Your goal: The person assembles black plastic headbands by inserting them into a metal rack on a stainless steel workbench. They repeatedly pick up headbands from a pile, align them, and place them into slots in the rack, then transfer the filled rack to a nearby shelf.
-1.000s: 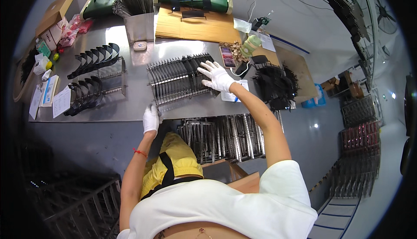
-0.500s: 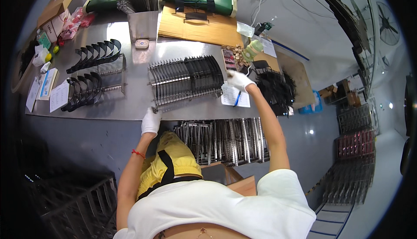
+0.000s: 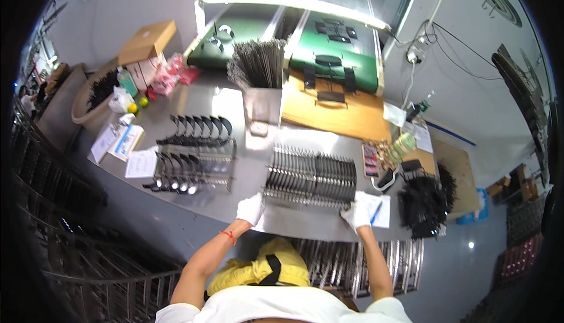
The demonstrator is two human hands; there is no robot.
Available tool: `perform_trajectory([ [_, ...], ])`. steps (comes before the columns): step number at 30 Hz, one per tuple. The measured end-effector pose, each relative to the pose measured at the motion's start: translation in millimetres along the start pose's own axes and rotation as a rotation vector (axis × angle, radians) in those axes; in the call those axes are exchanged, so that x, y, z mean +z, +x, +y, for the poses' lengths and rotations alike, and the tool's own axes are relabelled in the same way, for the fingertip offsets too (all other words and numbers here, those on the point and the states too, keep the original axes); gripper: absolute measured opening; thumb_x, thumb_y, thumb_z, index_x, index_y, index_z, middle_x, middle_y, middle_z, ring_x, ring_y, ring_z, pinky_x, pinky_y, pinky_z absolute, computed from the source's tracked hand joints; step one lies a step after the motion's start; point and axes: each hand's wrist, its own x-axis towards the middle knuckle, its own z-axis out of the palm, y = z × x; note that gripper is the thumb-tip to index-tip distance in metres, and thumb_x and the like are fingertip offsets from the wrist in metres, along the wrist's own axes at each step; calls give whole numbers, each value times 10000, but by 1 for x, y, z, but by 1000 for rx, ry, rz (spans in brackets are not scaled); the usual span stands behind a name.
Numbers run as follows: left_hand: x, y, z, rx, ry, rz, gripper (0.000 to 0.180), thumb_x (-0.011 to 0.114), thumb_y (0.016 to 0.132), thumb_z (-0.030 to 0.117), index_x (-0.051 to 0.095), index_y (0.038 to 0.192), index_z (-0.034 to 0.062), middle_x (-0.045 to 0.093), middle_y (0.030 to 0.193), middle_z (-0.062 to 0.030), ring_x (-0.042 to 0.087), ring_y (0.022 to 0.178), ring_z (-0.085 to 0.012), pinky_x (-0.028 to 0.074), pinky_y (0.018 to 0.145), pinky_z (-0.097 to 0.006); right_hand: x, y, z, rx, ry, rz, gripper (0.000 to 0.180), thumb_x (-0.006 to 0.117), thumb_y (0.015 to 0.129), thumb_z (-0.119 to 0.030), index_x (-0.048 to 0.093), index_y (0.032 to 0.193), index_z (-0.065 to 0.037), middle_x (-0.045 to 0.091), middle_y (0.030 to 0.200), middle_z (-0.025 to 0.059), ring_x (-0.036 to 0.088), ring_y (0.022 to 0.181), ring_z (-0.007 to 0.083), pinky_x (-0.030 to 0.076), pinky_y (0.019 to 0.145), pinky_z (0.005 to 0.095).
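Note:
A wire rack (image 3: 311,177) filled with several dark curved blades stands on the steel table (image 3: 247,152) right in front of me. My left hand (image 3: 251,208), in a white glove, rests at the rack's near left corner, by the table's front edge. My right hand (image 3: 356,215), also gloved, sits at the rack's near right corner, on a white paper sheet (image 3: 376,208) with a blue pen. Whether either hand grips the rack's frame is not clear.
Two more racks of black curved parts (image 3: 191,155) stand to the left, with papers beside them. A metal bin of thin rods (image 3: 261,82) is behind. A heap of black parts (image 3: 424,202) lies right. A cardboard box (image 3: 147,41) sits far left. Racks are stored under the table.
My right hand came off the top of the rack and dropped to its near right corner. My left hand moved from the table edge up to the rack's left corner.

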Motion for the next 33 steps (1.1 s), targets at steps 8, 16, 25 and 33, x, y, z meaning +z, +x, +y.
perform_trajectory([
  [8,-169,187,-14,12,-210,-67,514,500,940,283,416,1437,184,617,1197,-246,627,1034,-416,513,868,-456,-6,-35,-43,276,171,-242,550,681,760,-535,700,874,3,705,861,249,707,824,365,570,762,388],
  [16,-234,337,-44,-18,425,596,201,695,816,303,708,835,103,656,863,-117,665,831,-306,545,723,-435,7,-75,-62,365,98,-89,506,693,704,-582,731,731,-79,724,799,153,714,788,305,561,742,390],
  [25,-330,311,-17,203,-81,950,153,579,950,185,624,977,41,671,865,-209,658,771,-359,518,686,-422,29,-106,-74,505,187,86,453,692,744,-511,710,730,-58,692,723,188,690,683,362,563,666,454],
  [33,-233,228,0,309,-931,1153,204,487,1032,196,581,963,29,546,711,-63,495,623,-126,421,591,-258,-39,-100,-43,136,89,-333,214,629,861,-247,668,970,-67,686,955,211,670,891,390,545,799,479],
])
